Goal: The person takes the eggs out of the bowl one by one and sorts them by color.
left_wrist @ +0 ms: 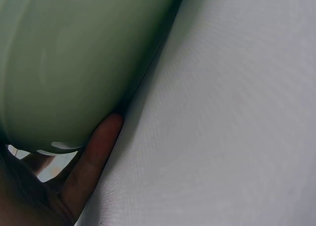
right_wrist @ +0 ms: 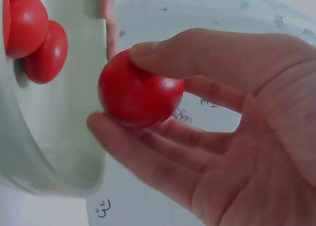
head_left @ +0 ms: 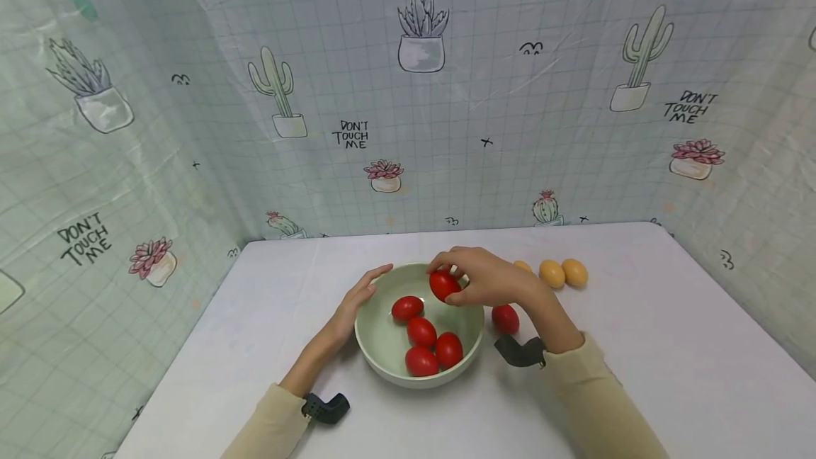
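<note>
A pale green bowl (head_left: 376, 349) stands on the white table with several smooth red eggs (head_left: 421, 332) inside. My right hand (head_left: 484, 276) pinches another red egg (right_wrist: 140, 90) between thumb and fingertips, over the bowl's far right part. In the right wrist view, the thumb lies on one side of this egg and the fingers on the other. My left hand (head_left: 347, 309) rests against the bowl's outer left side, its fingers fairly straight along the wall. The left wrist view shows one fingertip (left_wrist: 111, 122) touching the bowl low down, close to the tabletop.
One red egg (head_left: 506, 319) lies on the table right of the bowl, beside my right wrist. Farther back are yellow eggs (head_left: 552, 273), one partly hidden by my right hand. A patterned cloth (head_left: 421, 126) with plant drawings hangs behind the table (head_left: 293, 268).
</note>
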A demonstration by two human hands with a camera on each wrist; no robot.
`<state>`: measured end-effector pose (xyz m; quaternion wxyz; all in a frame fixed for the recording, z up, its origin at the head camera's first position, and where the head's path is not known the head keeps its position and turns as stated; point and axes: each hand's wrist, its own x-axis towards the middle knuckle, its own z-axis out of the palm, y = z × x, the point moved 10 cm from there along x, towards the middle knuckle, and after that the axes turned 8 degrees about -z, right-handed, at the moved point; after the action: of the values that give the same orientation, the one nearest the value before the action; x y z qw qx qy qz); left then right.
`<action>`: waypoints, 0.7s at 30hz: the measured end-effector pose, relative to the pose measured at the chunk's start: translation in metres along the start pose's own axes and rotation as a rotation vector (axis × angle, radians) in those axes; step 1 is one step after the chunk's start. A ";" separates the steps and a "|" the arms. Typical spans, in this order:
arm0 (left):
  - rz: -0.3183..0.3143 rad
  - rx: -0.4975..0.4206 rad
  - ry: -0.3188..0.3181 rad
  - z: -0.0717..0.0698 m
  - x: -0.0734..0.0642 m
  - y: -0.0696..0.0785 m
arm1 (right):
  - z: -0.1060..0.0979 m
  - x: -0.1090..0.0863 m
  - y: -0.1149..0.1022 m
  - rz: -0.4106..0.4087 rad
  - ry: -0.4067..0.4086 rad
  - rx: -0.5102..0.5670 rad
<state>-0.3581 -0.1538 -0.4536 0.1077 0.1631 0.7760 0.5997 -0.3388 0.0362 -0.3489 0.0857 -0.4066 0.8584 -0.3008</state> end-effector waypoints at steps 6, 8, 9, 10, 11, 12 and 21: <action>-0.001 0.014 0.012 0.000 0.001 0.000 | -0.012 -0.008 0.003 -0.036 0.056 0.039; 0.000 0.018 0.010 0.000 0.001 0.000 | -0.017 -0.011 0.004 -0.045 0.080 0.049; -0.001 0.017 0.008 0.000 0.000 0.001 | -0.019 -0.013 0.004 -0.048 0.089 0.054; -0.003 0.017 0.008 0.000 0.000 0.001 | -0.021 -0.015 0.004 -0.053 0.096 0.058; -0.003 0.013 0.007 -0.001 0.000 0.001 | -0.022 -0.016 0.004 -0.059 0.102 0.063; -0.004 0.010 0.007 -0.001 0.000 0.001 | -0.023 -0.018 0.005 -0.064 0.107 0.070; -0.011 0.024 0.007 -0.001 0.001 -0.001 | -0.035 -0.034 0.012 -0.082 0.154 0.086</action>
<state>-0.3598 -0.1543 -0.4547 0.1061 0.1580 0.7843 0.5905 -0.3382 0.0835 -0.3315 0.0243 -0.4130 0.8314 -0.3710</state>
